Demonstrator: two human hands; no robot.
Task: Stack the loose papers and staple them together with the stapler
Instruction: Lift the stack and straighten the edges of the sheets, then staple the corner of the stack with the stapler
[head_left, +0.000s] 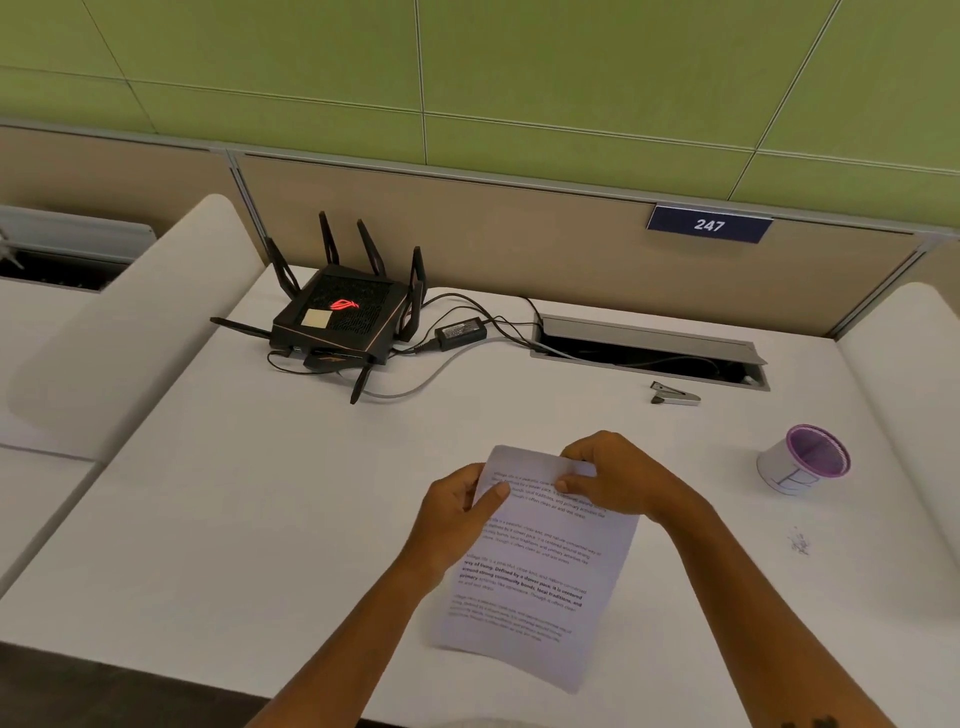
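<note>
The papers (540, 566) sit near the counter's (260, 493) front edge, one corner reaching toward it; bare counter lies wide open to their left, less so to the right; the stapler (675, 396) rests well beyond them, just before the open cable tray (649, 349), which holds cords; a purple-rimmed cup (802, 462), right of the papers, shows nothing inside; the left hand (457, 519) has its grip clamped on the papers' upper left edge; the right hand (618, 480) pinches their top edge.

White desk (260, 493) carries router (337, 317), stapler (675, 396), cup (802, 462).
</note>
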